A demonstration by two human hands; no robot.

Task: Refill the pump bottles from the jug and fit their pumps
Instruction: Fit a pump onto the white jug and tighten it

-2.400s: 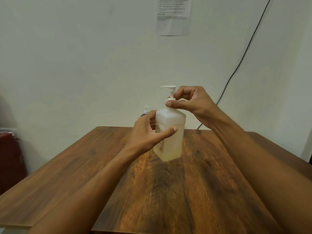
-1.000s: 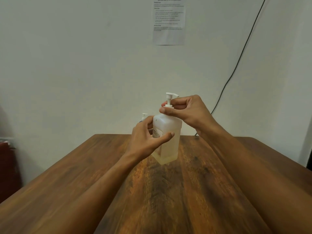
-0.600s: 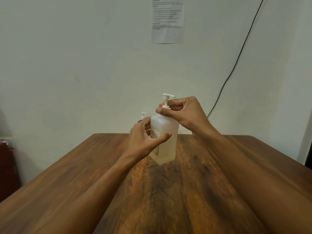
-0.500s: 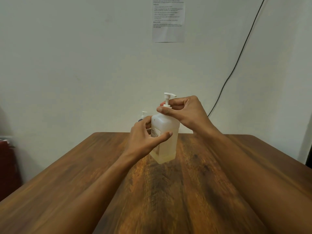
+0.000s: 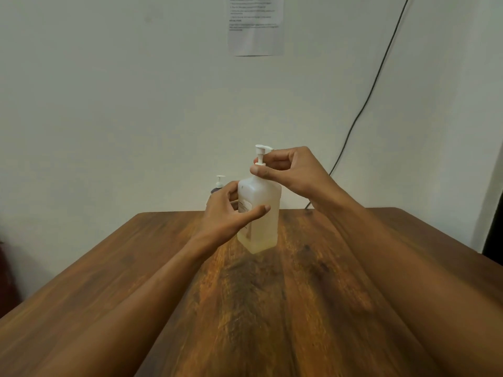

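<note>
A square translucent pump bottle (image 5: 265,213) holding pale yellowish liquid stands upright near the middle of the wooden table (image 5: 272,308). My left hand (image 5: 231,213) wraps around its left side, thumb across the front. A white pump (image 5: 260,153) sits on the bottle's neck, and my right hand (image 5: 288,170) pinches the pump's collar between thumb and fingers. Behind my left hand, a second, darker pump bottle (image 5: 217,186) with a white pump shows only its top. No jug is in view.
The table's far edge meets a white wall. A printed paper sheet (image 5: 255,25) hangs on the wall above. A black cable (image 5: 362,110) runs down the wall to the table's back right. A dark red object (image 5: 5,276) is at the far left.
The pump head has turned from pointing left towards the right as my right hand twists at the collar. My left hand has kept its hold on the bottle, which stayed in place.
</note>
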